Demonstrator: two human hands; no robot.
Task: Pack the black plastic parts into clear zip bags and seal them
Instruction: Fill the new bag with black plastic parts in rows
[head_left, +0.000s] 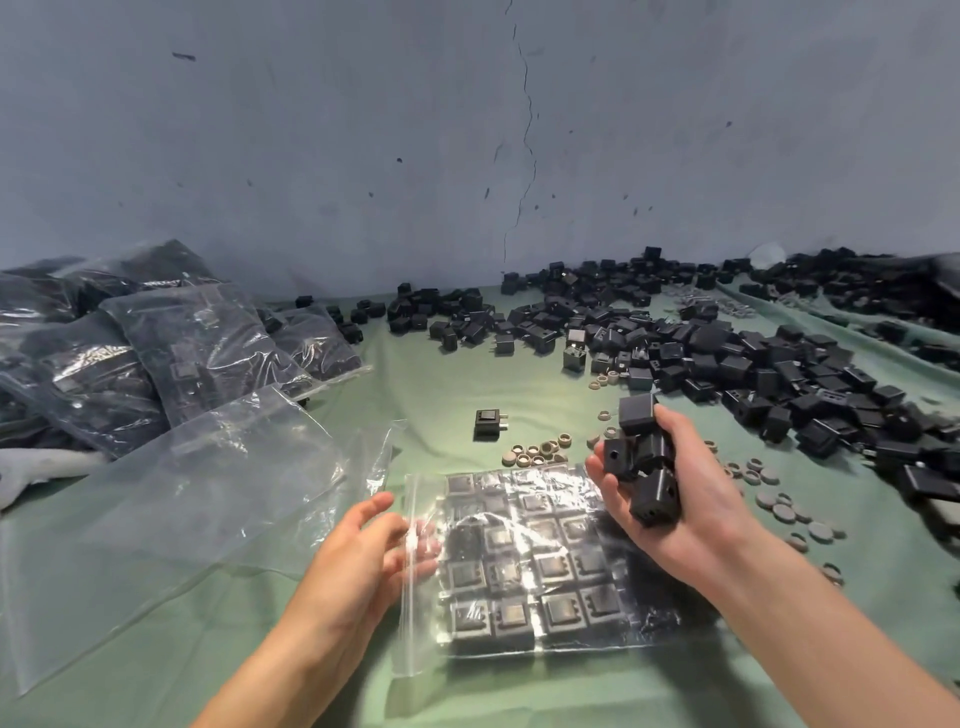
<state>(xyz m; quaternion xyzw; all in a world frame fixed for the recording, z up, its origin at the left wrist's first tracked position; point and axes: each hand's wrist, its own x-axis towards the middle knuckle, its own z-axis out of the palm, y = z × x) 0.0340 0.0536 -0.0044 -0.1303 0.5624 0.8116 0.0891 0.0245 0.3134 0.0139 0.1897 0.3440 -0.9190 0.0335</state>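
Note:
A clear zip bag (524, 561) lies flat in front of me, filled with rows of black plastic parts. Its open zip edge faces left. My left hand (363, 561) has its fingertips slipped into that opening, fingers mostly straight. My right hand (660, 499) hovers over the bag's right side and grips a handful of black plastic parts (647, 462). One loose black part (487, 423) sits alone on the green cloth (441, 384) beyond the bag.
A large pile of loose black parts (727, 353) spreads across the right and back. Sealed filled bags (171, 353) are stacked at left, with empty clear bags (171, 499) below them. Small grey caps (540, 449) lie scattered near the bag and at right. A grey wall rises behind.

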